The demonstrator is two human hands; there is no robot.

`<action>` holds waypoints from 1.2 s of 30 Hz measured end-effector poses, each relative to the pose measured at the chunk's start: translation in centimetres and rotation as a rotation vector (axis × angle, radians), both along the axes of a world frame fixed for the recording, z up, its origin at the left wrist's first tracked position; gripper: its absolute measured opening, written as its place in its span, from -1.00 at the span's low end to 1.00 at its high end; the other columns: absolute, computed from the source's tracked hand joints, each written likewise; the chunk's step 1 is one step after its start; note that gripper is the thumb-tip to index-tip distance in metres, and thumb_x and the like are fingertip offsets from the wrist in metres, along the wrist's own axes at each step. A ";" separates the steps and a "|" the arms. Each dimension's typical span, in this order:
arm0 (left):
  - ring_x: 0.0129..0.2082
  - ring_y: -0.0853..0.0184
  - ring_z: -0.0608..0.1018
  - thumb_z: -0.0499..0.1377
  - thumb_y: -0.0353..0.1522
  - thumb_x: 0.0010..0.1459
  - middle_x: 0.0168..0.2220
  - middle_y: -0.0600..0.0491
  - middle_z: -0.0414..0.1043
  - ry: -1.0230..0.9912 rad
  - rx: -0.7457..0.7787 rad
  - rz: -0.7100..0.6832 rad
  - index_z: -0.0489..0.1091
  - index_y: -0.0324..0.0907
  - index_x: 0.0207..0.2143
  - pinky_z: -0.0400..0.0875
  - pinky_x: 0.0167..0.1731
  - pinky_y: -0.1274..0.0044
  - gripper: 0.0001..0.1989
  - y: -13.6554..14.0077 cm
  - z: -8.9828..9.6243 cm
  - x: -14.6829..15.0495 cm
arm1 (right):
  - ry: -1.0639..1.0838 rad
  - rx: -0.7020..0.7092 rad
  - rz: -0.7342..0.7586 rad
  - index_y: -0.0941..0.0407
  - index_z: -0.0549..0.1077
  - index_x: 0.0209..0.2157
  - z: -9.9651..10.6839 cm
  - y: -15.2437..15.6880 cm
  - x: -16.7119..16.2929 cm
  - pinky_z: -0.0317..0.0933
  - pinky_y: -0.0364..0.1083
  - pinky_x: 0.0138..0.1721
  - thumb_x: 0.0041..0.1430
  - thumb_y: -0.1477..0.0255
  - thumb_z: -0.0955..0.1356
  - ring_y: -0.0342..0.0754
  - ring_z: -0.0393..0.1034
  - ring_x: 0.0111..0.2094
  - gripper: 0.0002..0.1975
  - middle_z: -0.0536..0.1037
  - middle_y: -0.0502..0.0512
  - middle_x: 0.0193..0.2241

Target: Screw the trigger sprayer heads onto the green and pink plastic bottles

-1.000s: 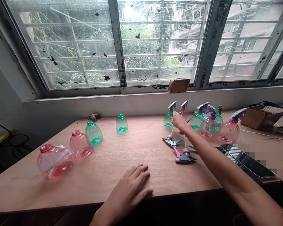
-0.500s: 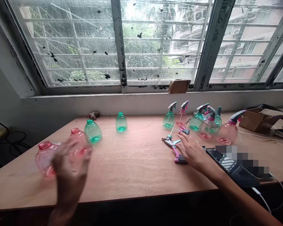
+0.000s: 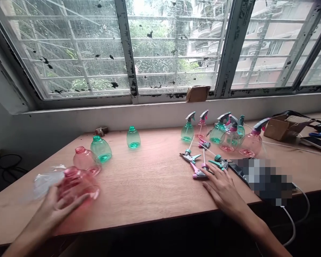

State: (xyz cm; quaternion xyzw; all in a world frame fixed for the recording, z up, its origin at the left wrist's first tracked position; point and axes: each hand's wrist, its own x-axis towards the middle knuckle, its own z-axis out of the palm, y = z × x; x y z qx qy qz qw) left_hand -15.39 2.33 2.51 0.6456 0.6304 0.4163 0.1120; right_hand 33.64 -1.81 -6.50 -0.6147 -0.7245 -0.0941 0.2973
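My left hand (image 3: 52,210) is wrapped round a pink see-through bottle (image 3: 79,187) without a top, slightly blurred, at the front left of the table. Right behind it stand another open pink bottle (image 3: 87,160) and an open green bottle (image 3: 101,149); one more green bottle (image 3: 133,138) is farther back. My right hand (image 3: 223,189), fingers spread, rests by a pink-and-grey trigger sprayer head (image 3: 200,174), its fingertips at or touching it. A grey-and-green sprayer head (image 3: 188,156) and another green one (image 3: 219,162) lie around it, with tubes attached.
Crumpled clear plastic (image 3: 46,182) lies left of the held bottle. Several bottles with sprayer tops, including a pink one (image 3: 251,142), stand at the back right. Near my right hand is a dark device (image 3: 238,169) with a white cable; a cardboard box (image 3: 279,128) sits behind.
My left hand has closed on the front pink bottle and shifted it rightward. My right hand has drawn back a little from the sprayer heads. The view has turned slightly.
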 end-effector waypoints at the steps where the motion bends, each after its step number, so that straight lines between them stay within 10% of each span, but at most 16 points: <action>1: 0.02 -0.03 0.63 0.23 0.07 0.10 0.07 -0.03 0.52 -0.052 -0.149 -0.166 0.15 0.02 0.14 0.65 -0.12 0.18 -0.35 -0.4 -0.4 1.4 | 0.000 -0.004 -0.021 0.00 0.35 0.22 0.0 0.0 -0.1 0.05 0.39 0.23 0.38 0.35 0.22 0.29 0.19 0.28 -0.58 0.37 0.26 0.25; 9: 0.14 -0.01 0.53 0.30 -0.22 0.13 0.14 -0.12 0.40 0.125 -0.051 -0.431 -0.15 0.02 0.35 0.48 0.11 0.17 -0.11 -1.9 -5.0 13.5 | 0.066 -0.027 -0.031 -0.07 0.45 0.10 0.1 0.0 0.1 0.37 0.23 0.01 0.34 0.24 0.27 0.29 0.34 0.16 -0.66 0.32 0.25 0.23; 15: 0.16 0.02 0.47 0.38 -0.20 0.12 0.16 -0.05 0.31 0.067 -0.068 -0.547 -0.08 0.14 0.34 0.41 0.17 0.19 -0.12 -2.5 -3.5 14.7 | 0.051 -0.054 -0.001 0.01 0.39 0.12 0.4 -0.5 -0.3 0.33 0.24 0.07 0.36 0.22 0.25 0.32 0.35 0.15 -0.63 0.36 0.30 0.21; 23: 0.19 0.03 0.39 0.33 -0.22 0.17 0.16 -0.01 0.28 0.028 0.012 -0.492 -0.05 0.17 0.34 0.31 0.22 0.12 -0.19 -2.9 -3.5 14.9 | 0.107 -0.243 0.037 0.00 0.50 -0.14 3.3 -1.2 -2.4 0.45 0.10 -0.36 0.22 -0.02 0.34 0.25 0.58 -0.28 -0.59 0.54 0.18 -0.09; 31: 0.20 0.04 0.40 0.24 -0.34 0.21 0.19 -0.08 0.25 0.119 0.003 -0.582 -0.07 0.06 0.32 0.38 0.19 0.15 -0.27 -2.9 -3.7 15.3 | 0.492 0.283 0.251 -0.03 0.28 0.17 3.0 0.0 -3.5 0.37 0.20 0.07 0.22 0.27 0.45 0.29 0.32 0.16 -0.47 0.35 0.28 0.10; 36: 0.28 -0.05 0.26 0.26 -0.41 0.16 0.26 -0.09 0.04 0.168 0.098 -0.581 -0.10 0.10 0.36 0.37 0.19 0.09 -0.16 -2.4 -4.1 16.9 | 0.686 0.338 0.318 -0.01 0.47 0.02 1.2 -0.5 -3.2 0.45 0.05 -0.24 0.25 0.46 0.43 0.15 0.48 -0.11 -0.69 0.51 0.19 -0.07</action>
